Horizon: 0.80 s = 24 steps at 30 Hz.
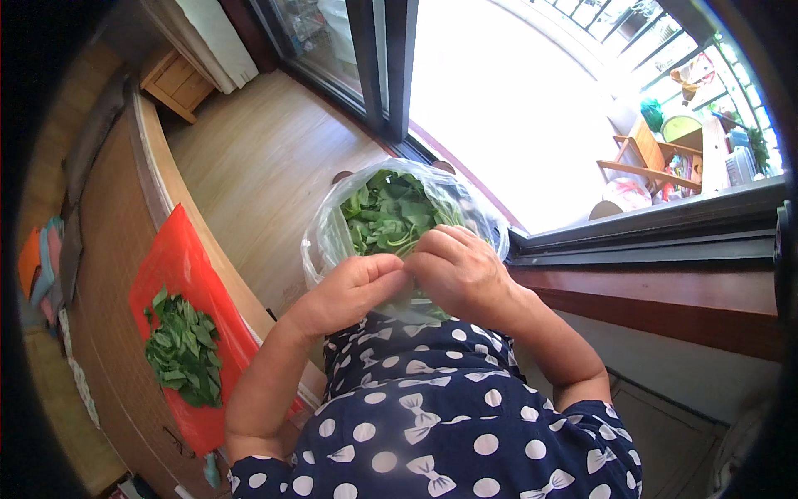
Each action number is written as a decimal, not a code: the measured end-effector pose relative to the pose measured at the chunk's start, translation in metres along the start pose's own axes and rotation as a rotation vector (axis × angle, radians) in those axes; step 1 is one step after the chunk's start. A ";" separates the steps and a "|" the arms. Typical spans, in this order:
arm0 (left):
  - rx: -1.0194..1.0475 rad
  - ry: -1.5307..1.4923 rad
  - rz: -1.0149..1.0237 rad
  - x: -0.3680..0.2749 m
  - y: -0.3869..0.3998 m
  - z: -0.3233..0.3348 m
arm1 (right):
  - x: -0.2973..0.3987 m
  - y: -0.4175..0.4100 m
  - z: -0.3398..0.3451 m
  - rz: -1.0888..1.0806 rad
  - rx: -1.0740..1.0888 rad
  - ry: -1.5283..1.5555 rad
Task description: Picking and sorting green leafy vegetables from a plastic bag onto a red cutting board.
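Note:
A clear plastic bag (318, 234) stands in front of my body, its mouth spread wide. Leafy greens with thin pale stems (393, 209) fill it. Over the near side of the bag, my left hand (365, 280) and my right hand (458, 268) meet with thumbs and fingertips pinched together. Pale green stems show just beyond the right fingers. Whatever lies between the fingertips is hidden, so I cannot tell if a stem is held. On the left, a heap of picked green leaves (184, 352) lies on a red plastic sheet or bag (165, 262).
The red plastic rests on a bed with a brown woven mat (109, 274). Folded cloths (47, 262) lie at its far side. A sliding door frame (380, 75) opens onto a bright balcony at right, where a wooden chair (648, 153) stands. A wooden cabinet (181, 84) is at upper left.

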<state>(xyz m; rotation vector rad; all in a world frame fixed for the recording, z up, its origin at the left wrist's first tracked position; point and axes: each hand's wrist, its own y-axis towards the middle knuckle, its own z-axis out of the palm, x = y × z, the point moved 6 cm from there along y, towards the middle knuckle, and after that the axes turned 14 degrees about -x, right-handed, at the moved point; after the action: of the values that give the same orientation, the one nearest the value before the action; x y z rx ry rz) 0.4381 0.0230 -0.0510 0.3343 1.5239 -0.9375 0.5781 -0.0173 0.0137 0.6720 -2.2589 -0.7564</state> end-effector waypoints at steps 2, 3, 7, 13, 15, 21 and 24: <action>-0.021 0.058 0.001 -0.001 -0.002 0.004 | 0.002 -0.006 0.000 0.012 0.005 0.002; -0.021 0.058 0.001 -0.001 -0.003 0.007 | 0.003 -0.009 0.000 0.021 0.010 0.006; -0.056 0.296 0.127 -0.003 -0.007 0.015 | 0.005 -0.017 -0.002 0.062 0.046 0.043; -0.045 0.429 0.219 -0.022 -0.013 0.022 | 0.004 -0.016 -0.006 0.194 0.150 0.144; -0.036 0.458 0.231 -0.023 -0.016 0.021 | 0.002 -0.015 -0.007 0.268 0.191 0.230; -0.443 0.313 0.175 -0.025 -0.047 -0.033 | -0.026 -0.017 -0.031 0.246 -0.015 0.126; -0.703 0.178 0.206 -0.030 -0.081 -0.078 | -0.042 -0.037 -0.026 0.348 -0.018 0.105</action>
<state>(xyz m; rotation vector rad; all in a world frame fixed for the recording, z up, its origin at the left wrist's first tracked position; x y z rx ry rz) 0.3340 0.0373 -0.0009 0.0606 1.8353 -0.1782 0.6335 -0.0256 -0.0124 0.2884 -2.1891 -0.5560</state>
